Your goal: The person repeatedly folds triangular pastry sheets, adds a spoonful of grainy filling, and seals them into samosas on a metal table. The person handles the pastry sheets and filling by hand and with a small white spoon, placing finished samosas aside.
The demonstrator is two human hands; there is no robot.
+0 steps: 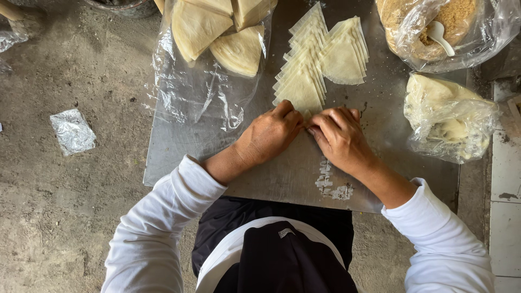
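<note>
Left hand (271,133) and right hand (339,135) pinching 1 wrapper (307,115) (mostly hidden), wrapper row (301,65) running away from body

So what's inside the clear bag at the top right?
The clear bag holds a brown crumbly filling with a white spoon in it; whatever lies deeper is hidden.

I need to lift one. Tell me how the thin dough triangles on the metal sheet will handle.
The dough triangles look paper-thin, so probably floppy and very light. They lie fanned and overlapping, so neighbours may cling or slide along. Their fine edges look easy to tear; both hands work one together.
</note>
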